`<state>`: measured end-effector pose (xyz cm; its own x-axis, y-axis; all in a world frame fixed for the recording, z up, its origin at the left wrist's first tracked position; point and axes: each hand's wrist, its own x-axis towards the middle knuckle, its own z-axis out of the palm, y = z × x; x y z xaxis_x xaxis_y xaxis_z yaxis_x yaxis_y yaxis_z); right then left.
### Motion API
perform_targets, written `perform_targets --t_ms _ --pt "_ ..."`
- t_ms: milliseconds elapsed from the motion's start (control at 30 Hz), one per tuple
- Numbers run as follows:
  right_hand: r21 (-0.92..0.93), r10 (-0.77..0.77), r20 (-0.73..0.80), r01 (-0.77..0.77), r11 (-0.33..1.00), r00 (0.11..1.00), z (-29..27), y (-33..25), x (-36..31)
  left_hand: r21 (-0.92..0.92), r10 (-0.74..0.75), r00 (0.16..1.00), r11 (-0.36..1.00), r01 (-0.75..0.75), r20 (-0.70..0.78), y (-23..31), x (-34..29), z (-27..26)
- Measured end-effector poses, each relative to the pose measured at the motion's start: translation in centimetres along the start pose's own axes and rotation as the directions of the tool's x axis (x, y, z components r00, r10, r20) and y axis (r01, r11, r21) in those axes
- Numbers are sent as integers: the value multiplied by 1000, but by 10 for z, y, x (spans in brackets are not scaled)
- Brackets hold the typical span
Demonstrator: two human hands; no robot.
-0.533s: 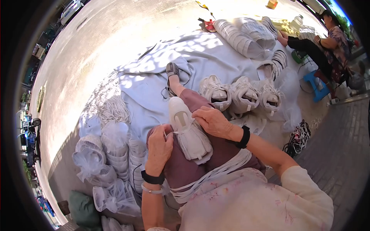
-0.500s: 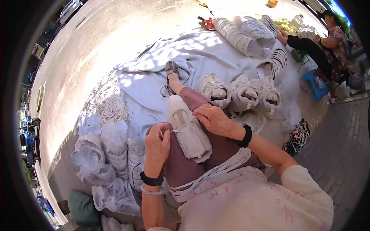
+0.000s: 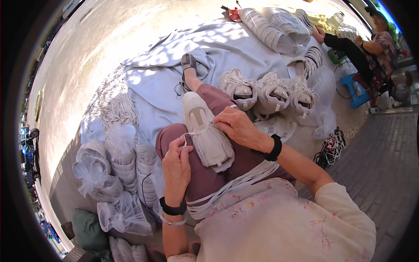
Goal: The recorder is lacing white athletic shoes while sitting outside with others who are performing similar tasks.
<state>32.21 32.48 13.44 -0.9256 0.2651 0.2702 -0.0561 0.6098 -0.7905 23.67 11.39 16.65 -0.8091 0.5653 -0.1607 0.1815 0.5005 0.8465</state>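
Across my thighs lies a white sneaker upper [image 3: 214, 146], its toe pointing away from me. A white shoelace [image 3: 195, 132] runs across its throat. My left hand [image 3: 176, 161] pinches one end of the lace at the shoe's left side. My right hand [image 3: 238, 126] has its fingers closed at the shoe's right edge, on the lace's other side; its fingertips are partly hidden. Over my lap hangs a bundle of loose white laces [image 3: 227, 192].
Three laced white sneakers [image 3: 273, 94] stand ahead on the right. Bagged stacks of shoe uppers [image 3: 124, 168] lie at left, below a pile of white laces [image 3: 111, 102]. More wrapped stacks [image 3: 266, 32] rest on the pale cloth [image 3: 157, 96]. Another person [image 3: 377, 48] sits far right.
The view has shifted, so the scene sits higher and slightly left. My right hand has shifted slightly along the shoe's edge, and the lace now arches over the throat. Both hands keep hold.
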Motion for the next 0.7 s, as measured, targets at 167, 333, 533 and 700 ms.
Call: perform_targets --t_ms 167,333,533,700 --pt "37 65 9 -65 997 998 5 1 1 -62 -41 999 997 42 20 -1 4 -2" --pt "-31 23 75 -21 999 997 -1 1 2 48 -117 990 992 113 83 11 8 -5" --pt "-182 41 169 -10 983 985 -3 -7 9 178 19 1000 984 -21 15 5 14 0" --pt "-375 72 316 55 925 946 -3 -21 18 262 71 997 963 -71 10 -1 26 -2"
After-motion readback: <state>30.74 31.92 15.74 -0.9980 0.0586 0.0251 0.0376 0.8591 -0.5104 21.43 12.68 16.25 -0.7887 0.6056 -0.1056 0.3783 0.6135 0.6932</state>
